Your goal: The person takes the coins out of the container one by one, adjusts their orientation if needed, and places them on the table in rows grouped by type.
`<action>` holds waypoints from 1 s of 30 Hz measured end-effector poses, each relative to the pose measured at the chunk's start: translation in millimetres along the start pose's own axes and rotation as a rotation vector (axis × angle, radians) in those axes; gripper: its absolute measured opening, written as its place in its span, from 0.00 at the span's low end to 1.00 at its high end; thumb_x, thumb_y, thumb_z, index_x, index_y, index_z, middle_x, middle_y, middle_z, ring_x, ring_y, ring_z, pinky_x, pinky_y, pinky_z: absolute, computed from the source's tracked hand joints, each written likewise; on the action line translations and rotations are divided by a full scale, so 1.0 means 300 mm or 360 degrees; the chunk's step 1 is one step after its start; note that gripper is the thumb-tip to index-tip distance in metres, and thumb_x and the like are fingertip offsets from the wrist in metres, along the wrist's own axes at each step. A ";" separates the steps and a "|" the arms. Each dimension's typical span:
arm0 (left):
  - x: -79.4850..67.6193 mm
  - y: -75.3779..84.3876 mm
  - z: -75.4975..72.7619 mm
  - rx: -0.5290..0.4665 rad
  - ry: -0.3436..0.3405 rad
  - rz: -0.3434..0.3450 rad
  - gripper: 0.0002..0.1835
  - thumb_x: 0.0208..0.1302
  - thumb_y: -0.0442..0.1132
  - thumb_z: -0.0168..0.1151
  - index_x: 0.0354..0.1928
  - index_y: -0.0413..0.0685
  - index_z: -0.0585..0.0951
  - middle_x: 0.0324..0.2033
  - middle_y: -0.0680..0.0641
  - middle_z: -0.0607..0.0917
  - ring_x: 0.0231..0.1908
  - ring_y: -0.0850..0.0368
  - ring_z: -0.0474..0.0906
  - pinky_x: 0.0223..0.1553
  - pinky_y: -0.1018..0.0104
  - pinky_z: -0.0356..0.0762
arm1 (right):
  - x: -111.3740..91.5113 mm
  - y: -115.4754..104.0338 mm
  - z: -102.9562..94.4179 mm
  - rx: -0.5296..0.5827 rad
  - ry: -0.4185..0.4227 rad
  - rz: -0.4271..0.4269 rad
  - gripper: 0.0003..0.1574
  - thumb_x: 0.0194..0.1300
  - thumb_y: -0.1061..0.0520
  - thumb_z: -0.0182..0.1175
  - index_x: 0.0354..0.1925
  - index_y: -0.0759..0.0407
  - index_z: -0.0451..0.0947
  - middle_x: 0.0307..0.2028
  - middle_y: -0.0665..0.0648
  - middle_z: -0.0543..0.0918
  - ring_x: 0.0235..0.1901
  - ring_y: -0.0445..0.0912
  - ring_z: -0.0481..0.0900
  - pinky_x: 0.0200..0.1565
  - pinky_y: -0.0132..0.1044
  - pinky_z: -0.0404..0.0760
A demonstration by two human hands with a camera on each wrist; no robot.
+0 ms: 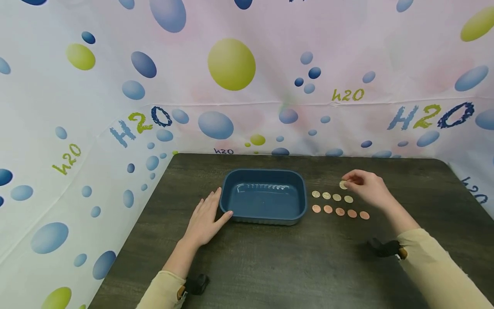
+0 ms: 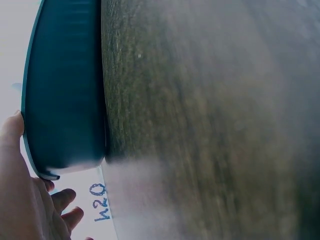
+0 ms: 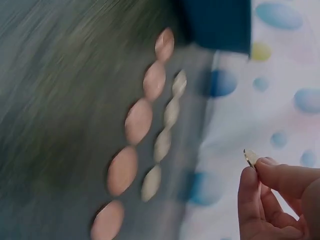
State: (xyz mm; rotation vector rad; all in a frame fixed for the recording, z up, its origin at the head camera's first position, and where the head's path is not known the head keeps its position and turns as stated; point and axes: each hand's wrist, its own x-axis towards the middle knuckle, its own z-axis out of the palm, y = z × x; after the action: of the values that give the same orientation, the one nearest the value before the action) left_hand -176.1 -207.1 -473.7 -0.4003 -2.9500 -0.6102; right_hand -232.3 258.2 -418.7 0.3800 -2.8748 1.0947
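Observation:
A gold-coloured coin (image 1: 342, 185) is pinched between the thumb and fingers of my right hand (image 1: 366, 187), raised over the table's right side; the right wrist view shows the same coin (image 3: 250, 158) edge-on at the fingertips. Below that hand lie two rows of coins: gold-coloured ones (image 1: 337, 197) behind, copper-coloured ones (image 1: 340, 211) in front. My left hand (image 1: 206, 219) rests against the left end of a blue rectangular dish (image 1: 266, 220), fingers spread along its side and thumb at the front corner. Nothing lies inside the dish.
The dark wood-look table (image 1: 270, 262) ends at a white curtain (image 1: 262, 103) printed with bubbles and lettering, which hangs behind it and along the left. Both rows of coins start just right of the dish. A black device (image 1: 385, 248) is strapped at each wrist.

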 end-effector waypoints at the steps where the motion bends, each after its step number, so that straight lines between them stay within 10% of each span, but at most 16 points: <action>1: 0.000 0.000 -0.001 0.0002 -0.0002 -0.0001 0.47 0.66 0.70 0.42 0.76 0.48 0.47 0.73 0.47 0.53 0.72 0.52 0.47 0.68 0.43 0.43 | -0.005 0.024 -0.006 -0.0013 0.0002 0.0028 0.13 0.69 0.57 0.57 0.47 0.64 0.79 0.38 0.61 0.82 0.39 0.57 0.81 0.37 0.51 0.79; 14: -0.003 -0.002 -0.001 0.0008 -0.0019 -0.0017 0.47 0.66 0.70 0.42 0.76 0.50 0.45 0.73 0.48 0.53 0.72 0.52 0.46 0.69 0.44 0.42 | -0.045 0.185 -0.008 -0.0018 -0.0105 0.0225 0.16 0.68 0.57 0.59 0.45 0.69 0.78 0.33 0.58 0.82 0.32 0.49 0.79 0.33 0.41 0.75; 30: 0.000 0.004 -0.001 0.0006 -0.0029 -0.0021 0.46 0.66 0.70 0.40 0.76 0.51 0.45 0.73 0.48 0.53 0.72 0.53 0.46 0.69 0.45 0.42 | -0.045 0.211 0.035 -0.0196 -0.0098 0.0201 0.10 0.65 0.59 0.59 0.39 0.68 0.79 0.31 0.59 0.81 0.34 0.57 0.79 0.33 0.50 0.75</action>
State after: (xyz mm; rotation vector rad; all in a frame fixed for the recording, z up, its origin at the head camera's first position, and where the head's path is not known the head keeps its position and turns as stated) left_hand -175.9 -206.1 -473.0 -0.3880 -2.9729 -0.6057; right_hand -234.1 299.7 -469.5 0.2327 -3.0385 0.9308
